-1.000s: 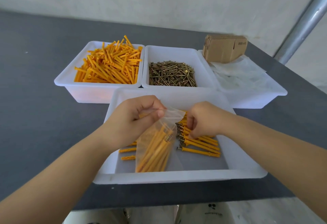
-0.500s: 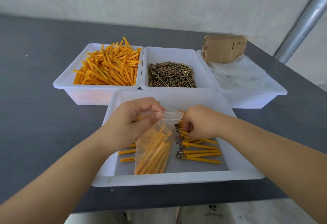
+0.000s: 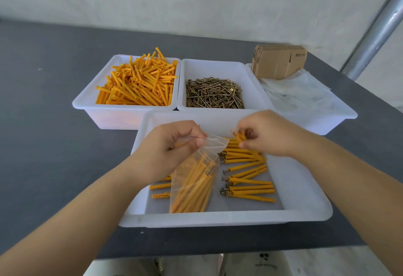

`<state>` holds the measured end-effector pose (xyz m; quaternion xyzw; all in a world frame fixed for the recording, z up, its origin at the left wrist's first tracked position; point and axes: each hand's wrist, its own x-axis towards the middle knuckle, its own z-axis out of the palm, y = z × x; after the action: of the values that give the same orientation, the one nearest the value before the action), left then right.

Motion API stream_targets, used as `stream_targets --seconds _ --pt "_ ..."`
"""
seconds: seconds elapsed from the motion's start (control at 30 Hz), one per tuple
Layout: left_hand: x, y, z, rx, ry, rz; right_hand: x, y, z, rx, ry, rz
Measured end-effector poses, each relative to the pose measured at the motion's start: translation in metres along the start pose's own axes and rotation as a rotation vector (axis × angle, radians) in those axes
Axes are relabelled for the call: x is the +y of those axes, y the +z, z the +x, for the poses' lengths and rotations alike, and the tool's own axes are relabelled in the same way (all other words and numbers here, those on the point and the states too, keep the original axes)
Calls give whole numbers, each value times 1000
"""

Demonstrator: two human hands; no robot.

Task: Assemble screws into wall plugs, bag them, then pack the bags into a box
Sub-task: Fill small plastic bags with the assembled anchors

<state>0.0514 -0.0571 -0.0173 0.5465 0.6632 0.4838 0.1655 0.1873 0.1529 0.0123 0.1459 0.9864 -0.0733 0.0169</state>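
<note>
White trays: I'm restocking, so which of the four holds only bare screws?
The back middle tray, between the tray of orange wall plugs and the tray with clear bags; it alone holds a pile of brass-coloured screws.

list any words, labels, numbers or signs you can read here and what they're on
Dark stamp on the flap of the flat brown cardboard boxes: too blurred to read.
Small dark logo with a line of print under it, on the pale fabric at the bottom edge: too small to read.
White plastic bins, clear plastic bag, orange wall plugs: no text visible.
</note>
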Motion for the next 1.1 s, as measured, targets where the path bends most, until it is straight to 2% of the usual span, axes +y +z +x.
stream_targets --seconds 0.1,0.2,0.3,0.4,0.47,0.5,0.73,0.93,1.0,1.1 --pt "-1 0 0 -6 2 -10 6 -26 -6 202 64 422" --pt "-1 1 0 -9 5 -20 3 -51 -7 352 7 819" --pt "0 1 -1 -12 20 -45 -12 -56 1 300 -71 997" --pt "0 0 -1 -37 65 -74 -33 -42 14 72 -94 995" --pt "1 -1 -2 -46 81 -102 -43 -33 18 -132 -110 896" --pt "1 -1 -2 -47 87 -111 -46 -31 20 -183 -116 844" --pt "0 -1 -1 -28 97 -143 -44 -39 17 -189 -103 768" --pt "-1 -1 0 -33 95 -133 -43 -34 12 -319 -127 750" --pt "-3 -1 0 -22 87 -130 -41 -33 13 -255 -126 730" --pt "-3 -2 -1 17 51 -171 -32 -33 16 2 -28 858"
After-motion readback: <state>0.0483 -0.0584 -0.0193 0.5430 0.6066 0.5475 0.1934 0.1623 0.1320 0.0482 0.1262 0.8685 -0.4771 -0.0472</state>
